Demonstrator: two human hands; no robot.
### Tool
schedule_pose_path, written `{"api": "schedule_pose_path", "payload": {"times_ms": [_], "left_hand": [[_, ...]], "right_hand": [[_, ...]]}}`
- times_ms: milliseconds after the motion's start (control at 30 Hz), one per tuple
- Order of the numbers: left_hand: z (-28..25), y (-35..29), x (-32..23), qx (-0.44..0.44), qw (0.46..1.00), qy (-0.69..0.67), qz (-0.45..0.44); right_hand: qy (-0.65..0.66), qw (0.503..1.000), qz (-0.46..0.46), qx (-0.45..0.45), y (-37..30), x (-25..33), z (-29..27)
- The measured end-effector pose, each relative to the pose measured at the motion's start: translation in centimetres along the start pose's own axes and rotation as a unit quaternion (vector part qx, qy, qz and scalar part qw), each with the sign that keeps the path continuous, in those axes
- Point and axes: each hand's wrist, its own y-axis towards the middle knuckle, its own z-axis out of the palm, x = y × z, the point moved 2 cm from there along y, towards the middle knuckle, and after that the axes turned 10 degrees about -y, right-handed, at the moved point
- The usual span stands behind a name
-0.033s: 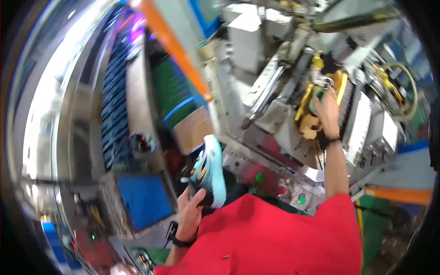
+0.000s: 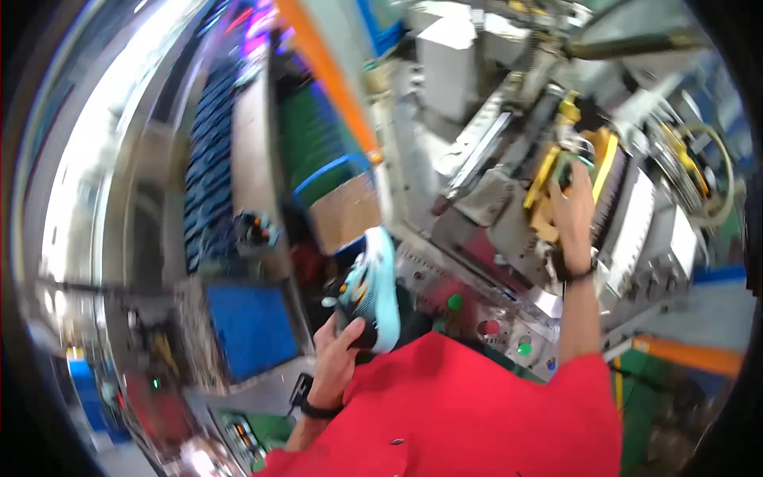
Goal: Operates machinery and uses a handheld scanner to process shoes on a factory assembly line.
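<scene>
Head view: left hand (image 2: 338, 358) has the shoe (image 2: 377, 294) clamped by its black end, near the body and left of the machine (image 2: 485, 199), probably so it's clear of all that metal. Right hand (image 2: 574, 211) is farther off, between the yellow plates (image 2: 542, 176), fingers at a green part (image 2: 561, 168), maybe steadying it; can't tell if it's actually gripping.

Blur softens both hands (image 2: 574, 208), and the lower edge crops the red shirt (image 2: 485, 417)

A light blue and black shoe (image 2: 385, 290) tilts in the left hand (image 2: 336, 358), a green piece (image 2: 561, 169) at the right hand (image 2: 574, 208).
</scene>
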Motion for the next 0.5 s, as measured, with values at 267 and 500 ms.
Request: {"api": "schedule_pose_path", "payload": {"times_ms": [267, 500], "left_hand": [[-2.8, -4.5, 7.8, -0.01, 0.997, -0.047, -0.058], [-10.9, -11.1, 11.2, -0.174, 0.984, -0.048, 0.013]], "right_hand": [[0.202, 0.927, -0.104, 0.299, -25.0, 11.7, 6.0], [0.17, 0.92, -0.162, 0.313, -27.1, 11.2, 9.5]]}}
